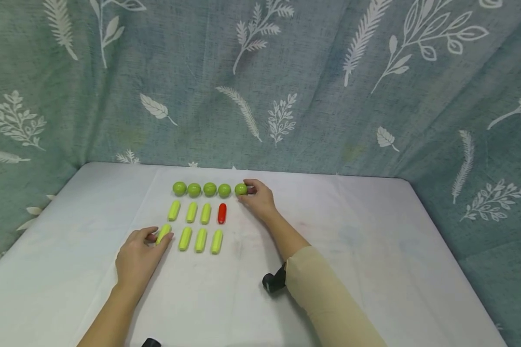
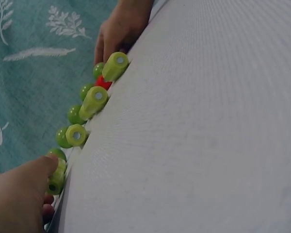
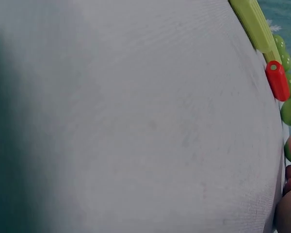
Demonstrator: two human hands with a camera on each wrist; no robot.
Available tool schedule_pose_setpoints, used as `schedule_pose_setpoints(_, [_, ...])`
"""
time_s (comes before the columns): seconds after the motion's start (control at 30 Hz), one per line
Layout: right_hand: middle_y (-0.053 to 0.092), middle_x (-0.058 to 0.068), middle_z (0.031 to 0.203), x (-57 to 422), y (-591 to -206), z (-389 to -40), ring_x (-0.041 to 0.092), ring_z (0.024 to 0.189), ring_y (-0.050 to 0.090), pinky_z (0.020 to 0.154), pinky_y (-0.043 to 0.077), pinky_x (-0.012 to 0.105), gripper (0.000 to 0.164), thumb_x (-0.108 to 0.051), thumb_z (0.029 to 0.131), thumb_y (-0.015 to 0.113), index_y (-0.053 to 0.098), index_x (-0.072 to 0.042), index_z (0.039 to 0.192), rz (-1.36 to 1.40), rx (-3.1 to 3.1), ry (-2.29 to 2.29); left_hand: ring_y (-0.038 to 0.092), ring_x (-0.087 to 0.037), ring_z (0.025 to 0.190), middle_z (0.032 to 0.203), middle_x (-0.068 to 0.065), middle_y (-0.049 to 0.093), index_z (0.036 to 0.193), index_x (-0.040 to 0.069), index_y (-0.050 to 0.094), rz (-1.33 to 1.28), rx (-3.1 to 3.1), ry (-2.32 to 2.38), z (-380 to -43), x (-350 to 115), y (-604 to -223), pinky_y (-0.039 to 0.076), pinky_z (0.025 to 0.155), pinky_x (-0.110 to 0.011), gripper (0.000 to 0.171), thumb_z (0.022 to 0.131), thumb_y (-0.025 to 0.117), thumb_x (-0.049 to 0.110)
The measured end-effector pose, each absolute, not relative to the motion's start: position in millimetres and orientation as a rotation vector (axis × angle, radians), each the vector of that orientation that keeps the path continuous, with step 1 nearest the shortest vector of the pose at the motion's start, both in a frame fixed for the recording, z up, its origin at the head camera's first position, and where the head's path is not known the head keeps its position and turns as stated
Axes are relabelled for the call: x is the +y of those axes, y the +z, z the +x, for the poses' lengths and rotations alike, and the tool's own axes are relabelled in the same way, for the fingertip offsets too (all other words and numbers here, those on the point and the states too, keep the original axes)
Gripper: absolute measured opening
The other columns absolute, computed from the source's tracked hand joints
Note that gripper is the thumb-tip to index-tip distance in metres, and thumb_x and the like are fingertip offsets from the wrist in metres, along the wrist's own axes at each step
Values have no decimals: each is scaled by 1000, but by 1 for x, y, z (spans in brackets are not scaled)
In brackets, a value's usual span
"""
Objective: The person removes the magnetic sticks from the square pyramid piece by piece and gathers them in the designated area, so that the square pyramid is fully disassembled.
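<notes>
My left hand (image 1: 135, 258) pinches a stubby yellow-green rod (image 1: 163, 234) between thumb and fingers at the left end of the nearest row. At the right end of the far row, my right hand (image 1: 260, 198) holds a small green ball (image 1: 240, 189) between thumb and fingers. More green balls (image 1: 210, 189) line up to its left. The middle row has yellow-green rods (image 1: 191, 212) and, at its right end, a red rod (image 1: 222, 213). In the left wrist view, the rods' near ends (image 2: 76, 135) look faceted with a pale round centre.
A white cloth covers the table (image 1: 351, 250). Behind and beside it hangs a green-blue curtain (image 1: 191, 72) with white leaf prints. A black device (image 1: 274, 280) sits by the right sleeve (image 1: 325, 294), and part of another black object (image 1: 151, 342) shows at the bottom edge.
</notes>
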State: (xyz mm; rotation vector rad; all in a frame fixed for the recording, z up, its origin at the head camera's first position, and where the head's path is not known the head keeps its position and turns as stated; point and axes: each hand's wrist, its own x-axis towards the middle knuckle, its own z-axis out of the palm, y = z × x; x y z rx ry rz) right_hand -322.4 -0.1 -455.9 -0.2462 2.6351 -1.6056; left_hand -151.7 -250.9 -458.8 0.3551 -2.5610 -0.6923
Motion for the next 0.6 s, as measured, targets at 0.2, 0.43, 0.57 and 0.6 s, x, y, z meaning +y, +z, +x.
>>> schedule_pose_setpoints(0.2, [57, 6, 128, 1, -455, -319, 21, 110, 55, 94, 46, 33, 59, -11, 81, 73, 51, -11, 135, -315, 2656, -1591, 59, -28, 75, 88, -15, 63, 109, -3, 65, 355, -2444, -778, -150, -257, -457, 42, 64, -32, 40, 83, 72, 26])
schedule_pose_setpoints(0.43, [48, 5, 138, 13, -452, -297, 21, 119, 49, 102, 40, 34, 71, -17, 80, 75, 40, -12, 142, -307, 2588, -1603, 56, -27, 79, 93, -16, 61, 111, -4, 63, 242, -2345, -803, -150, -252, -451, 38, 67, -28, 41, 79, 75, 20])
schedule_pose_setpoints(0.57, [43, 6, 144, 30, -450, -275, 23, 124, 47, 104, 37, 37, 80, -20, 78, 78, 35, -11, 145, -367, 2482, -1663, 55, -32, 86, 98, -19, 60, 112, -5, 62, 84, -2255, -811, -147, -241, -447, 36, 72, -30, 46, 74, 78, 14])
schedule_pose_setpoints(0.6, [41, 6, 145, 35, -450, -268, 23, 125, 46, 105, 36, 37, 82, -20, 78, 78, 33, -11, 145, -393, 2450, -1676, 54, -34, 87, 100, -20, 59, 112, -5, 61, 36, -2242, -802, -146, -237, -446, 37, 73, -33, 48, 72, 79, 14])
